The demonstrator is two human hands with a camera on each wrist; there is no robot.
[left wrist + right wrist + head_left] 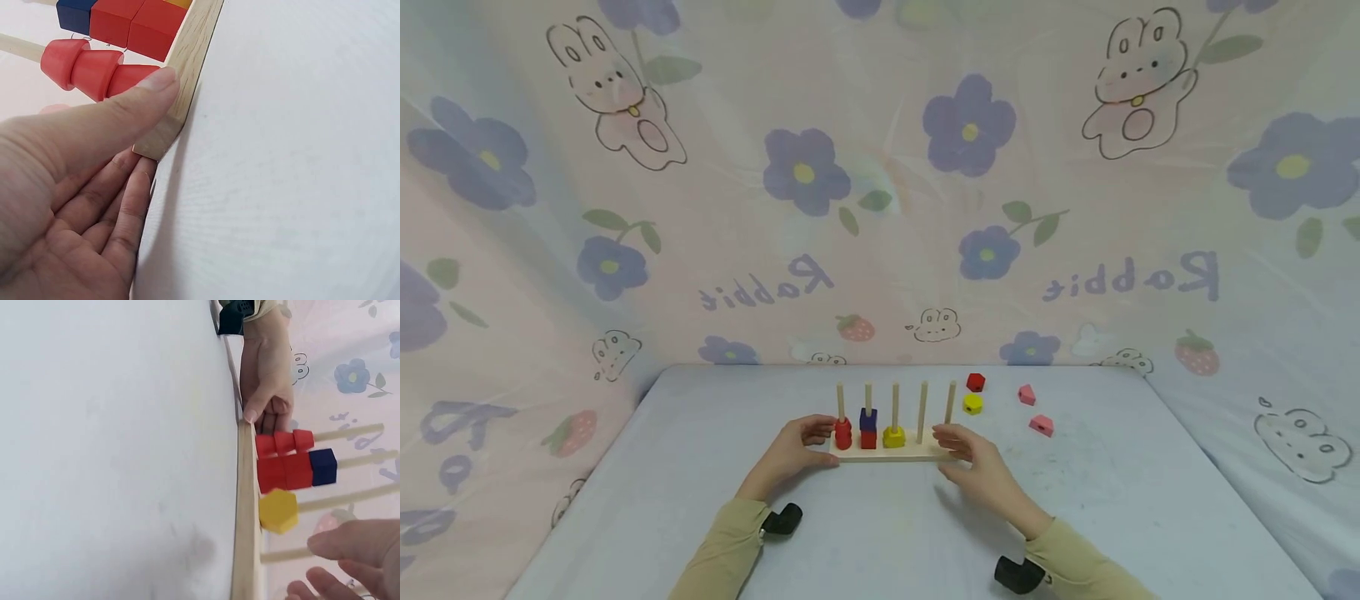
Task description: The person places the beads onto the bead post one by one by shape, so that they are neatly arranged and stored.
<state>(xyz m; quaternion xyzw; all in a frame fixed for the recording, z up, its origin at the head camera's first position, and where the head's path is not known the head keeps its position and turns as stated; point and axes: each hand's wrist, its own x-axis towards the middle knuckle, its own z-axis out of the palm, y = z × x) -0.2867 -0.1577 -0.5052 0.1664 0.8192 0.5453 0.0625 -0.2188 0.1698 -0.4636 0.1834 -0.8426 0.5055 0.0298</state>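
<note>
My left hand (795, 450) sits at the nine o'clock end of the wooden peg board (891, 452), thumb laid along the front edge, fingers tucked at the corner, a light pinch on the end of the base, as the left wrist view shows. The board itself lies flat on the table (700, 467), dead centre in front of me, five pegs standing upright.

Moving right: first peg carries red round pieces (843, 433), second peg a blue cube (868, 418) over a red cube (868, 439), third a yellow hexagon (893, 437). The fourth and fifth pegs are bare.

Now my right hand (973, 458), at the three o'clock end: fingers loosely spread and relaxed, holding nothing, hovering at the board's end; I can't tell whether they touch the wood.

Farther out towards one and two o'clock, loose pieces lie on the table: a red piece (975, 382), a yellow piece (973, 403), two pink pieces (1027, 394) (1041, 425).

Risks, as I judge them: my left grip is only on a corner, so a push from the right could pivot or slide the board across the smooth cloth. If I lift unevenly, the board may tip and the stacked pieces could ride up and off their pegs. A careless sweep of my right hand could scatter the loose ones.
</note>
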